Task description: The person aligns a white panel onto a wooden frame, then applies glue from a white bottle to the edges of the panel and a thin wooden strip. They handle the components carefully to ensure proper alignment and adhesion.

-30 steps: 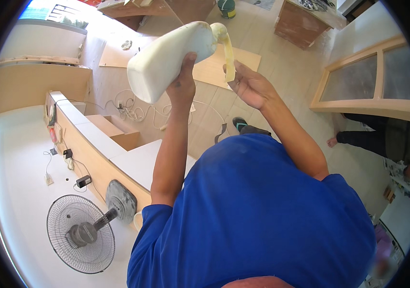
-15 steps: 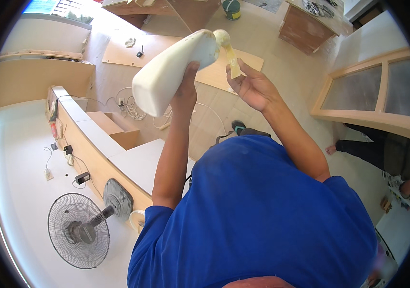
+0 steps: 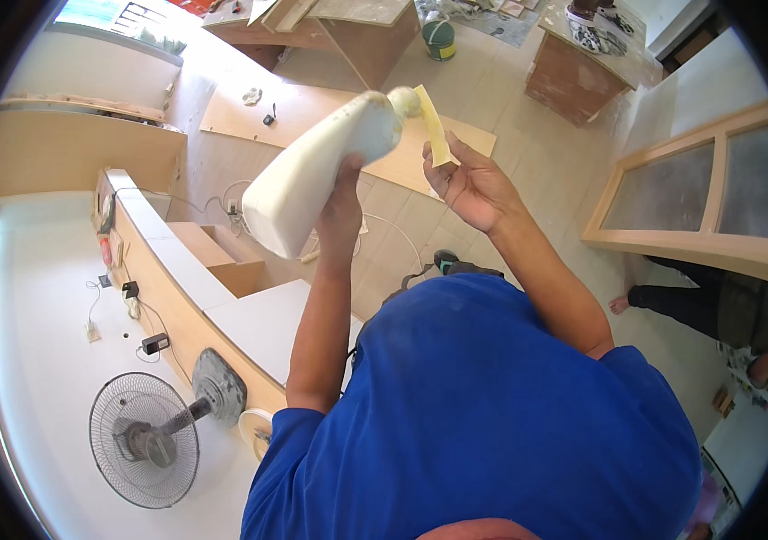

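Observation:
My left hand (image 3: pixel 341 209) grips a large white squeeze bottle (image 3: pixel 307 175), tipped so its nozzle points up and to the right. The nozzle touches the top of a thin pale yellow strip (image 3: pixel 433 126). My right hand (image 3: pixel 472 184) holds that strip by its lower end, palm toward me, fingers curled around it. Both hands are raised in front of my blue shirt (image 3: pixel 492 414), above a tiled floor.
A white curved counter (image 3: pixel 33 360) with a wooden edge lies at the left, with a grey fan (image 3: pixel 145 438), cables and a tape roll (image 3: pixel 253 427). Plywood sheets (image 3: pixel 285 117) and wooden cabinets (image 3: pixel 582 72) stand on the floor beyond. A glazed wooden door frame (image 3: pixel 699 207) leans at right, near another person's legs (image 3: pixel 672 301).
The bottle and both hands have shifted slightly right and lower in the view. The nozzle stays at the top of the yellow strip. The grips are unchanged.

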The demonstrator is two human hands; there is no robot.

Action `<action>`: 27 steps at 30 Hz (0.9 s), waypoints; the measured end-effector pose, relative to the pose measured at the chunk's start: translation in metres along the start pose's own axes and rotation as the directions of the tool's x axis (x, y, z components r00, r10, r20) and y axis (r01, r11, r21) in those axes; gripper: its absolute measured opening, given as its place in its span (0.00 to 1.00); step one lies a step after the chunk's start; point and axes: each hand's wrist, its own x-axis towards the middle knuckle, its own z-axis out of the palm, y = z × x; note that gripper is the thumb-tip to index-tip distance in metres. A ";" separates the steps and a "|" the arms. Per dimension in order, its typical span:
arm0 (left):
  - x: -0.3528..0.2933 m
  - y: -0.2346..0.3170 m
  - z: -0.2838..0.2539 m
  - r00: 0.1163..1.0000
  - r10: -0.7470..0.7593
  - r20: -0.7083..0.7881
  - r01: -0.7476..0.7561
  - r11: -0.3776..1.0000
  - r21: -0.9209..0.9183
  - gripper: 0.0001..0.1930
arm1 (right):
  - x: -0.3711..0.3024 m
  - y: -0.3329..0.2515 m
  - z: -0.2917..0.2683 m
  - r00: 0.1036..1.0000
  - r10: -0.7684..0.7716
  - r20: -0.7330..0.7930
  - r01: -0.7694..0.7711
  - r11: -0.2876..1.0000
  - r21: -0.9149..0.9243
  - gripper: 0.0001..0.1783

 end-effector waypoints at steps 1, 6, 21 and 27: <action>0.004 -0.005 0.000 1.000 0.000 -0.014 0.000 1.000 0.021 0.17 | -0.001 0.000 0.001 1.000 0.007 0.006 -0.007 1.000 0.007 0.19; 0.026 -0.013 0.000 0.993 0.027 -0.115 -0.042 0.990 -0.136 0.22 | -0.011 0.004 0.015 0.998 -0.010 -0.057 0.010 1.000 -0.001 0.17; 0.018 -0.012 -0.038 0.977 -0.052 -0.205 0.025 0.991 -0.129 0.17 | 0.011 0.027 -0.001 0.988 0.154 0.017 -0.153 0.987 -0.050 0.16; -0.024 0.008 -0.053 0.998 0.028 -0.061 -0.028 1.000 -0.003 0.16 | 0.017 0.038 0.012 0.977 0.212 0.024 -0.211 0.977 -0.016 0.15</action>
